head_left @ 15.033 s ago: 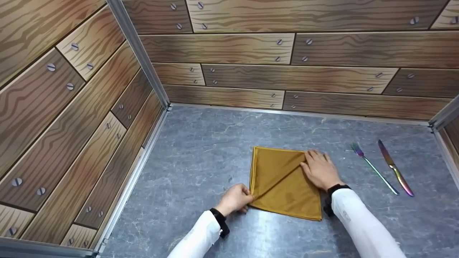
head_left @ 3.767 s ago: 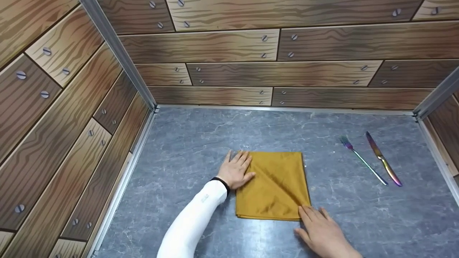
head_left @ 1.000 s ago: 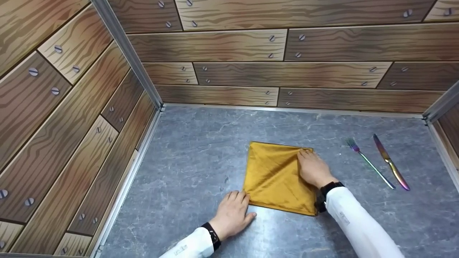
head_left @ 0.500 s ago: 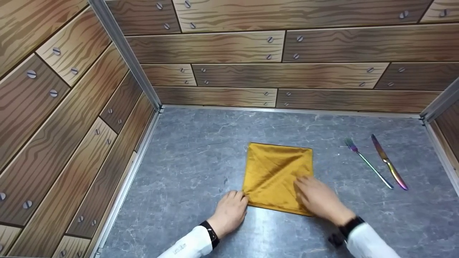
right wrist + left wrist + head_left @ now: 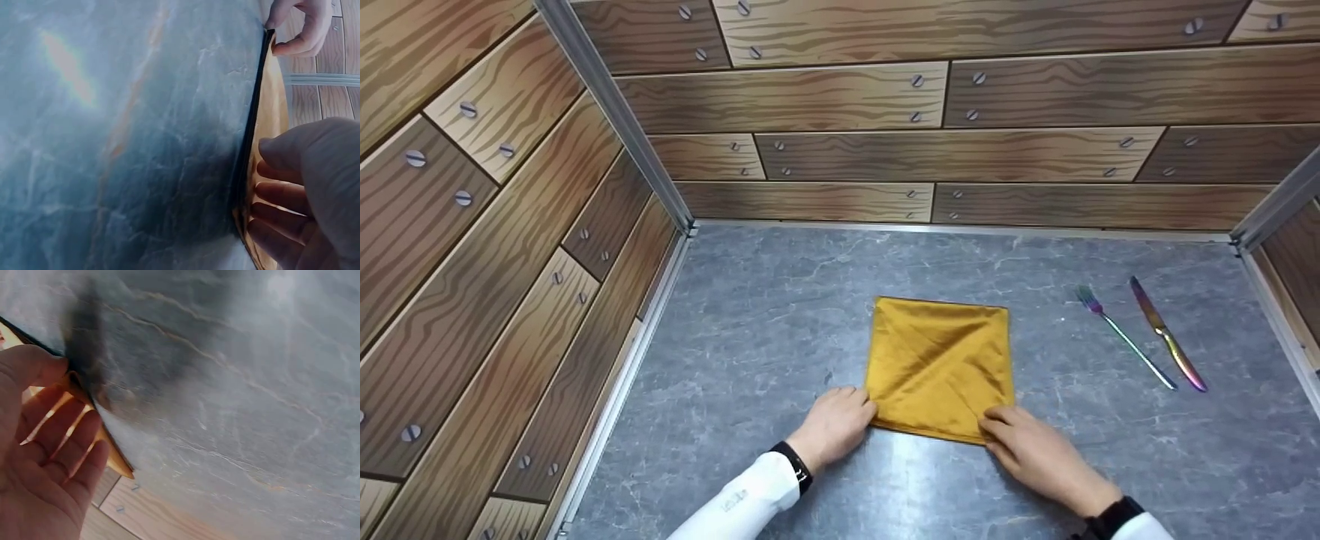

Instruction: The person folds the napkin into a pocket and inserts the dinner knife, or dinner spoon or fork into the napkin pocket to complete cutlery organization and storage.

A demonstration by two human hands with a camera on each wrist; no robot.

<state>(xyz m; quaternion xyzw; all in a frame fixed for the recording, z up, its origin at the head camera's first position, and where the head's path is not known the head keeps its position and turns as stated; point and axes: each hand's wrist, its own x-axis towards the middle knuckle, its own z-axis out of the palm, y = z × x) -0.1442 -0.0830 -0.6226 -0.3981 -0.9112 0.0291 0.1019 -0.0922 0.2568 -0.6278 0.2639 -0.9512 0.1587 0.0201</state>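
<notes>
A mustard-yellow satin cloth napkin (image 5: 937, 360), folded into a layered square, lies on the grey marbled surface. A crease runs diagonally across it. My left hand (image 5: 834, 424) pinches its near-left corner, and in the left wrist view the thumb (image 5: 48, 367) is at the napkin's edge with the fingers behind. At the near-right corner my right hand (image 5: 1039, 454) touches the cloth. In the right wrist view its slightly bent fingers (image 5: 281, 194) rest on the napkin, with the thumb near the edge. The palm hides part of that side.
A rainbow-coloured fork (image 5: 1125, 335) and a matching table knife (image 5: 1168, 335) lie to the right of the napkin. Wood-patterned panels with metal framing (image 5: 960, 227) enclose the back and both sides of the surface.
My right hand has come from the napkin's far-right corner down to the near-right one. My left hand stays at the near-left corner, its thumb drawn in. Earlier, the hands were at opposite corners.
</notes>
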